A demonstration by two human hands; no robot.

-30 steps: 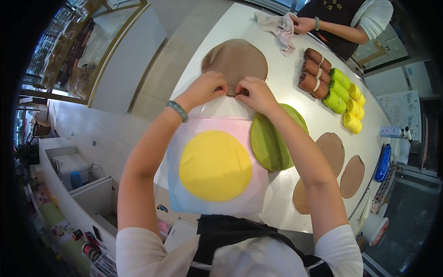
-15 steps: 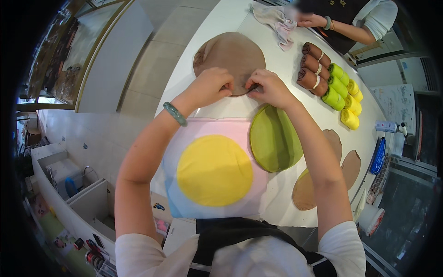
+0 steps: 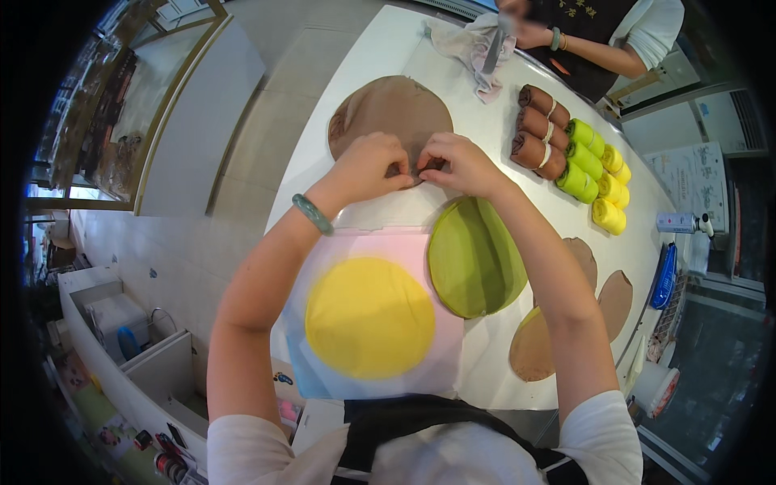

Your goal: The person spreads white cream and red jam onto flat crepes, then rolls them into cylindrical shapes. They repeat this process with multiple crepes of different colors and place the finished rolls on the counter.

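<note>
Leftmost, I have the left hand [image 3: 368, 171] pinching the near edge of the brown disc [image 3: 390, 109], which lies on the worktop [image 3: 491, 368] beyond the yellow disc [image 3: 369, 319]. The fingers cover that stretch of edge, so I can't make out how much they hold. The yellow disc lies flat on a pastel mat [image 3: 448, 347]. My right hand [image 3: 459, 166] grasps the brown edge just beside the left; half a second ago the gap between the two was wider. Right of the yellow disc, the green disc [image 3: 475, 259] overlaps the mat's edge. Well beyond the yellow disc, to its right, a cloth [image 3: 454, 42] lies by a co-worker [image 3: 630, 52], who is cut off by my view's top edge. A blurred grey blade-like shape [image 3: 492, 53] now shows over the cloth; I saw none earlier. Farther right of the yellow disc, my forearm [image 3: 558, 279] partly hides some brown ovals [image 3: 532, 356]; beyond them sit brown rolls [image 3: 540, 153], green rolls [image 3: 577, 183] and yellow rolls [image 3: 609, 216].
</note>
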